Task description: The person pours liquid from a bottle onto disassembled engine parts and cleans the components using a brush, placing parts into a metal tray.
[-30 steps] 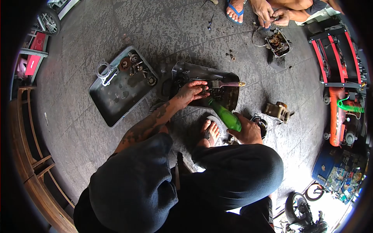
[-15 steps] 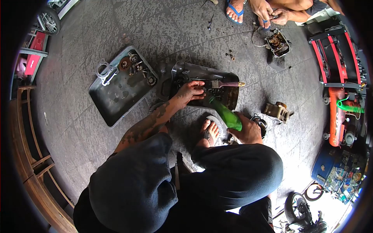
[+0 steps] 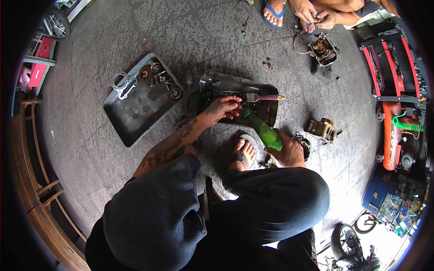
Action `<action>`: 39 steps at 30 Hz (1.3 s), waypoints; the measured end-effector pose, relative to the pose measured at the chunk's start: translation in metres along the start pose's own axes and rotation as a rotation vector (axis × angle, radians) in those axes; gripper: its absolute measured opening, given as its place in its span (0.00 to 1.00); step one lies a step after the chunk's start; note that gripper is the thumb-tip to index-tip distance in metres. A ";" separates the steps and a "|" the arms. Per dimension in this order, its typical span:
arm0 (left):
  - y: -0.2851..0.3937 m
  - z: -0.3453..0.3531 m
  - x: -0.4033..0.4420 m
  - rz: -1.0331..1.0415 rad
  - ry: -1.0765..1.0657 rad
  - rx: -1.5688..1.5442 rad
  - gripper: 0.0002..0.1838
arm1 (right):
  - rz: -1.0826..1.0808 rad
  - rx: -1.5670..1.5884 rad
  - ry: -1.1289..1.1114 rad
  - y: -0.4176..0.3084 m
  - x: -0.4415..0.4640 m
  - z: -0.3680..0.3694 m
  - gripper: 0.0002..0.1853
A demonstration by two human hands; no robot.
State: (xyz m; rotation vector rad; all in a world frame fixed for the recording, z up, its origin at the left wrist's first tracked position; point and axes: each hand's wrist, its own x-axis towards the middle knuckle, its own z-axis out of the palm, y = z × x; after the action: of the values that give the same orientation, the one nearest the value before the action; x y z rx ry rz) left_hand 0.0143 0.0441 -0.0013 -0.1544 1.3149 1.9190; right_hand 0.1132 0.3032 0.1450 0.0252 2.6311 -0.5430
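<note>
My right hand (image 3: 290,151) is wrapped round the base of a green glass bottle (image 3: 263,131), which is tilted with its neck pointing up-left over a dark tray (image 3: 270,118). At the bottle's mouth is my left hand (image 3: 222,109), wet and dirty. Its fingers are drawn together; what they pinch is too small to make out. Across the tray's right side lies a paintbrush (image 3: 266,97) with a worn handle. Small dark metal parts sit in the tray, partly hidden by my left hand.
Left of the tray stands a grey tray (image 3: 131,118) with gears and a metal gasket-shaped part (image 3: 123,84) on its rim. An engine casing (image 3: 322,130) is on the right floor. Another person's hands (image 3: 318,17) work near an opened engine part (image 3: 324,49). A red compressor (image 3: 391,140) stands farther right.
My left hand has shifted slightly right to the bottle's mouth, and its fingers have drawn closer together. The bottle's neck has risen a little. My right hand keeps its grip.
</note>
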 end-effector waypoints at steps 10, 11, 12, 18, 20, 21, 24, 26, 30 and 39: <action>-0.015 -0.008 0.010 -0.047 -0.051 -0.196 0.16 | -0.076 0.046 0.061 0.003 -0.003 0.011 0.34; -0.014 -0.007 0.010 -0.038 -0.084 -0.162 0.17 | -0.081 0.052 0.078 0.004 -0.003 0.014 0.34; -0.013 -0.007 0.009 -0.029 -0.111 -0.126 0.18 | -0.061 0.043 0.042 0.004 -0.003 0.016 0.35; -0.001 0.003 0.005 -0.002 -0.053 -0.073 0.17 | -0.241 0.362 0.200 0.023 0.003 0.057 0.37; -0.001 0.004 0.006 0.086 -0.068 0.007 0.15 | -0.181 0.453 0.204 0.028 0.003 0.070 0.37; -0.003 0.003 0.008 0.154 -0.082 0.087 0.15 | -0.188 0.482 0.242 0.029 0.002 0.075 0.37; -0.004 0.009 0.008 0.221 -0.032 0.212 0.14 | -0.133 0.546 0.332 0.039 -0.001 0.094 0.37; -0.006 0.009 0.006 0.233 0.047 0.411 0.15 | -0.080 0.763 0.383 0.055 0.000 0.117 0.37; -0.004 0.009 -0.009 0.429 0.183 0.842 0.15 | -0.087 1.076 0.589 0.074 0.006 0.150 0.36; 0.012 0.001 -0.033 0.565 0.161 0.748 0.14 | 0.084 1.269 0.654 0.052 -0.001 0.139 0.38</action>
State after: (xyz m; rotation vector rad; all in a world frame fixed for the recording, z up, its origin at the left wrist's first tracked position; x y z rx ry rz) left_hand 0.0292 0.0254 0.0240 0.4954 2.2716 1.7136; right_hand 0.1787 0.2984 0.0116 0.7936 2.2832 -2.3473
